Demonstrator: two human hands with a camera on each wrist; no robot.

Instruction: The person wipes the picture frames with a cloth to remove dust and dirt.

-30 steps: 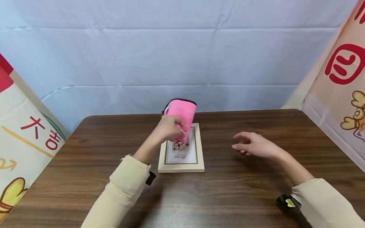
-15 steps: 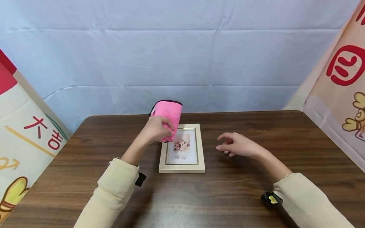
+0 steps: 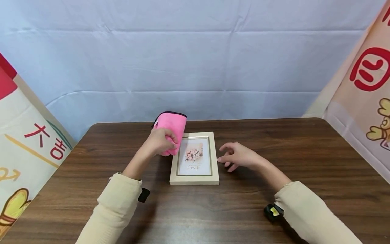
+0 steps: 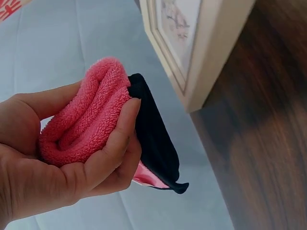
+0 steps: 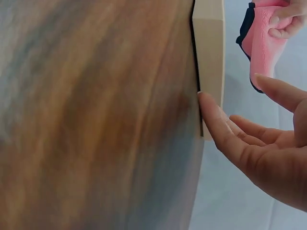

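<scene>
My left hand grips a folded pink cloth with dark edging, holding it up over the left side of a picture frame. In the left wrist view, the fingers wrap round the fluffy roll of the cloth. The cream picture frame lies flat on the table, its blossom print and the words "free style" facing up. At the frame's right edge is my right hand, fingers loosely bent with nothing in them. The right wrist view has its fingertips right at the side of the frame.
The dark wood-grain table has a pale blue cloth backdrop behind it. Printed hangings stand at the left and at the right. A black strap shows below the left sleeve.
My left hand has moved left with the pink cloth, uncovering the frame's print. My right hand has come left from the table's right part to the frame's right edge. The frame has stayed put.
</scene>
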